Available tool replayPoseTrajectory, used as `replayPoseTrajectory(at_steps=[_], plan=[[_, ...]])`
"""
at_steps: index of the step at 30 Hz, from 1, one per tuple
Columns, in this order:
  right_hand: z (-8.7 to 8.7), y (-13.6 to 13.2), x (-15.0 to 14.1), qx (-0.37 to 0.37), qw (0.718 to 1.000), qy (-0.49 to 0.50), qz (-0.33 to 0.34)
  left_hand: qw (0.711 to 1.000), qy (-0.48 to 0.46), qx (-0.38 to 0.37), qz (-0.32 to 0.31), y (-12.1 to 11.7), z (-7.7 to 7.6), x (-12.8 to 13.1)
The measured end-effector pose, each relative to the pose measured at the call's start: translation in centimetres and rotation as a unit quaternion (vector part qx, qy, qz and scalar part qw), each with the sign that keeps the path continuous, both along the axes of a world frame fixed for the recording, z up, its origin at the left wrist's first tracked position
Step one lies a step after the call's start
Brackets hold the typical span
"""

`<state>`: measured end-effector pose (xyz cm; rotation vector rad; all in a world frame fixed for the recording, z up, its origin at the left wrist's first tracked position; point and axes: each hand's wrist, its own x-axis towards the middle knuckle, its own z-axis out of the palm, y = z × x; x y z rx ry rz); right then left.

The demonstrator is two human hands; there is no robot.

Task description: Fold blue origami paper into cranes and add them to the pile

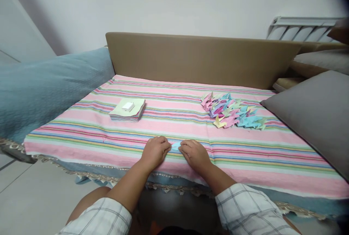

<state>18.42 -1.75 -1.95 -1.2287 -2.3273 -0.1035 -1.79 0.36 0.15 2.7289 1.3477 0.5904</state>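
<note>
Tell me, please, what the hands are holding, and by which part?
A light blue paper piece, pressed on the striped cloth: left hand on its left end, right hand on its right.

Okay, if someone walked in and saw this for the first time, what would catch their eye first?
Probably the two hands at the near edge of the striped cloth: the left hand and right hand press together on a small light blue paper. Next, the heap of pastel folded paper figures at far right, and the paper stack at left.
</note>
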Motion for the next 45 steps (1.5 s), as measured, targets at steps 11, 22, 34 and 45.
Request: replayPoseTrajectory(at_steps=[11, 22, 34, 45], plan=[[-0.6, -0.8, 0.5, 0.02, 0.998, -0.065, 0.007, 0.993, 0.111, -0.018, 0.02, -0.7, 0.4, 0.1], [-1.1, -1.4, 0.3, 0.045, 0.996, -0.071, 0.009, 0.994, 0.067, 0.022, 0.087, -2.7, -0.3, 0.0], [-1.3, -1.6, 0.2, 0.042, 0.997, -0.072, -0.002, 0.995, 0.029, 0.034, 0.086, -4.0, -0.4, 1.6], [-1.1, -1.8, 0.2, 0.008, 0.997, -0.067, -0.021, 0.992, -0.05, 0.055, 0.105, -2.7, -0.1, -1.0]])
